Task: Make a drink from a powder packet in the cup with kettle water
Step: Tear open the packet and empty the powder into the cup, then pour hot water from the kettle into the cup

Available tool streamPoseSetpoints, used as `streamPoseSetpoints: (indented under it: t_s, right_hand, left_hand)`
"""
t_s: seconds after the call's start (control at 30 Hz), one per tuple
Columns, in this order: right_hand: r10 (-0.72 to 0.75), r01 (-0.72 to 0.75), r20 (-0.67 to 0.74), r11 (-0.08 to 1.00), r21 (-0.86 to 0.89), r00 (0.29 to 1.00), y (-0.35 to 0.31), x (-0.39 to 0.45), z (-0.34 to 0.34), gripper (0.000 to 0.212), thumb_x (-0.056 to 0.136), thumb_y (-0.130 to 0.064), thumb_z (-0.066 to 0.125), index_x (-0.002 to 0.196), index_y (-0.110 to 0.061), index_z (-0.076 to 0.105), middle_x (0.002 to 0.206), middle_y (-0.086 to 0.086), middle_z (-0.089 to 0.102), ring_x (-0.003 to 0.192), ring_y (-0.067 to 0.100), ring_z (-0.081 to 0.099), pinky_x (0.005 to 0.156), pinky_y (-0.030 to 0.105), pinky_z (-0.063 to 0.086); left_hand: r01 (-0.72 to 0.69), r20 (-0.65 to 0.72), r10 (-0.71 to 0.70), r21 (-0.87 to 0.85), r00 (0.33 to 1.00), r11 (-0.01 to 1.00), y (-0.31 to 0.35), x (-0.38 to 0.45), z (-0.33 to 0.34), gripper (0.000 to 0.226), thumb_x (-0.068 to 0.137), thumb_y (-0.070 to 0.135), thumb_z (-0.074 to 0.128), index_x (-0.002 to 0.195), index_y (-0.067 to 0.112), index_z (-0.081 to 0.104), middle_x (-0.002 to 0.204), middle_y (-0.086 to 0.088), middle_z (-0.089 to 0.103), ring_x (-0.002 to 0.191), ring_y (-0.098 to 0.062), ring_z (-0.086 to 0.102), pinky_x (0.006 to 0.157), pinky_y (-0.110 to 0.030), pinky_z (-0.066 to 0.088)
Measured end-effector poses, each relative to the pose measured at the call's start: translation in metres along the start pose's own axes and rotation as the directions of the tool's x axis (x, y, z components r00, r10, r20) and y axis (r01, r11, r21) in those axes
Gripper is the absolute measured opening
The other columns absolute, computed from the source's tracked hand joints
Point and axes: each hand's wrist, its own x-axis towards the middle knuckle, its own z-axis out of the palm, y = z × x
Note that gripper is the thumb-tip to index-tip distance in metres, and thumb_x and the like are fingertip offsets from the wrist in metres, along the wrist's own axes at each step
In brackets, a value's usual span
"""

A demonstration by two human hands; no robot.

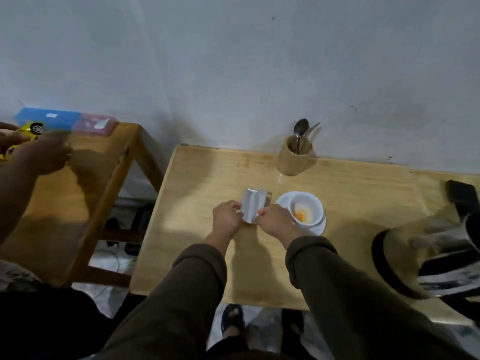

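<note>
My left hand (226, 215) is closed in a pinch on the near left edge of the silver powder packet (253, 206), and my right hand (275, 219) is pinched shut on the near right edge of the same packet, so both hands hold it between them. From the head view I see the packet's plain foil side facing up, held just above the wooden surface (207, 255), near its middle. It looks creased down its length; I cannot tell whether its top is torn open.

Just to the right of the packet, touching my right hand's knuckles in this view, stands the white cup (306, 207) on a white saucer (318, 229). Inside the cup there is a small orange patch at the bottom, with pale residue around it; whether that is powder or liquid I cannot tell.

Further back, near the wall, a wooden holder (294, 158) stands upright with a spoon (300, 129) and other cutlery handles sticking out. At the right edge of the surface lies a blurred dark and striped shape that I cannot identify, so I cannot say where the kettle is.

To the left, well apart from my work, a second wooden table (78, 193) carries a blue box (48, 118) and a pink box (96, 124) side by side. Another person's hand (41, 157) reaches over it, blurred, beside a yellow toy car (28, 131).
</note>
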Motion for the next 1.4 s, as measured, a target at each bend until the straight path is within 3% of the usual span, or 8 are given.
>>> streamPoseSetpoints:
  t_s: [0.13, 0.23, 0.4, 0.5, 0.73, 0.93, 1.2, 1.4]
  right_hand:
    - [0.042, -0.04, 0.007, 0.992, -0.122, 0.999, -0.005, 0.007, 0.016, 0.028, 0.092, -0.019, 0.046, 0.107, -0.003, 0.064, 0.117, 0.015, 0.064, 0.109, 0.03, 0.059, 0.068, 0.026, 0.037]
    - [0.056, -0.059, -0.022, 0.99, -0.131, 0.998, -0.004, 0.01, 0.019, 0.028, 0.091, -0.017, 0.047, 0.108, -0.001, 0.062, 0.117, 0.014, 0.063, 0.108, 0.029, 0.059, 0.047, 0.02, 0.023]
    - [0.064, -0.072, -0.059, 0.987, -0.143, 0.996, -0.008, 0.009, 0.018, 0.029, 0.091, -0.019, 0.046, 0.107, -0.001, 0.062, 0.114, 0.014, 0.064, 0.105, 0.029, 0.06, 0.055, 0.022, 0.029]
    - [0.08, -0.084, -0.067, 0.995, -0.057, 0.995, -0.007, 0.009, 0.018, 0.027, 0.089, -0.022, 0.05, 0.103, -0.002, 0.062, 0.11, 0.014, 0.066, 0.099, 0.028, 0.061, 0.047, 0.021, 0.022]
    - [0.022, -0.018, -0.078, 0.999, 0.049, 0.997, -0.007, -0.006, 0.0, 0.036, 0.091, -0.017, 0.049, 0.125, -0.006, 0.055, 0.131, 0.013, 0.057, 0.119, 0.029, 0.052, 0.099, 0.033, 0.04]
    - [-0.055, 0.108, -0.207, 0.962, 0.252, 0.977, 0.009, -0.028, -0.017, 0.036, 0.089, -0.014, 0.051, 0.124, -0.014, 0.058, 0.128, 0.011, 0.061, 0.114, 0.027, 0.057, 0.096, 0.033, 0.044]
    - [-0.202, 0.333, -0.455, 0.914, 0.23, 0.867, 0.074, -0.078, -0.063, 0.028, 0.087, -0.007, 0.051, 0.111, -0.008, 0.065, 0.12, 0.012, 0.061, 0.107, 0.027, 0.059, 0.091, 0.026, 0.042]
    - [-0.212, 0.406, -0.658, 0.9, 0.156, 0.723, 0.146, -0.122, -0.101, 0.022, 0.086, -0.008, 0.054, 0.105, -0.009, 0.067, 0.116, 0.009, 0.057, 0.1, 0.022, 0.059, 0.081, 0.016, 0.036]
  left_hand:
    - [0.027, 0.05, -0.028, 0.021, 0.998, 0.999, -0.009, 0.003, 0.009, 0.042, 0.088, 0.009, 0.058, 0.129, 0.004, 0.061, 0.134, -0.012, 0.061, 0.128, -0.024, 0.054, 0.107, -0.024, 0.036]
    - [0.036, 0.04, -0.037, 0.024, 0.999, 0.999, -0.01, 0.005, 0.013, 0.04, 0.088, 0.01, 0.056, 0.127, 0.004, 0.062, 0.132, -0.012, 0.063, 0.124, -0.024, 0.057, 0.103, -0.026, 0.042]
    - [0.054, 0.006, -0.054, 0.068, 0.999, 0.996, -0.005, 0.005, 0.015, 0.039, 0.09, 0.011, 0.051, 0.127, 0.008, 0.062, 0.131, -0.01, 0.063, 0.12, -0.025, 0.059, 0.097, -0.028, 0.046]
    - [0.074, 0.006, -0.075, 0.079, 0.997, 0.994, 0.0, 0.003, 0.017, 0.039, 0.091, 0.011, 0.049, 0.128, 0.009, 0.061, 0.131, -0.01, 0.062, 0.121, -0.025, 0.058, 0.095, -0.028, 0.046]
    - [0.122, 0.002, -0.122, 0.07, 0.993, 0.99, 0.007, -0.01, 0.02, 0.041, 0.09, 0.014, 0.047, 0.128, 0.01, 0.06, 0.13, -0.013, 0.061, 0.118, -0.029, 0.058, 0.095, -0.032, 0.048]
    - [0.101, -0.04, -0.099, 0.065, 0.994, 0.993, 0.015, -0.032, 0.035, 0.045, 0.092, 0.018, 0.048, 0.135, 0.006, 0.05, 0.137, -0.014, 0.054, 0.128, -0.029, 0.05, 0.099, -0.034, 0.043]
    - [0.17, -0.144, -0.17, -0.016, 0.975, 0.985, 0.036, -0.093, 0.098, 0.056, 0.092, 0.019, 0.049, 0.143, 0.001, 0.033, 0.146, -0.016, 0.041, 0.136, -0.031, 0.039, 0.108, -0.036, 0.035]
    - [0.195, -0.058, -0.193, 0.028, 0.979, 0.98, 0.055, -0.136, 0.157, 0.068, 0.092, 0.023, 0.051, 0.15, 0.004, 0.021, 0.155, -0.013, 0.027, 0.144, -0.028, 0.027, 0.113, -0.038, 0.03]
